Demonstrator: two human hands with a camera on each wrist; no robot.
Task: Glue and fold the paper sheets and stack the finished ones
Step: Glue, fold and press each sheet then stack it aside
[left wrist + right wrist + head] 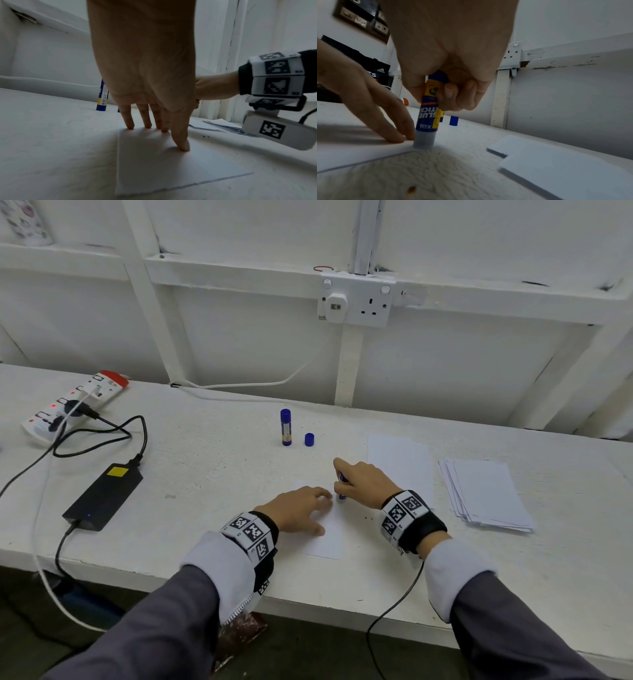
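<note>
The left hand [297, 510] lies spread with straight fingers pressing a white paper sheet [327, 542] flat on the white bench [212, 474]. Just beside its fingertips, the right hand [364, 482] grips an uncapped blue glue stick [428, 117], tip down on the sheet's far corner. A stack of white folded sheets [486, 494] lies beyond the right hand's outer side.

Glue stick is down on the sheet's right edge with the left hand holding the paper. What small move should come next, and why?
Probably drag the glue stick along the sheet's right edge. The right hand grips it inverted, tip on the paper at that edge, and the left hand presses the sheet flat with straight fingers, so it should not slide. No glue line can be made out.
</note>
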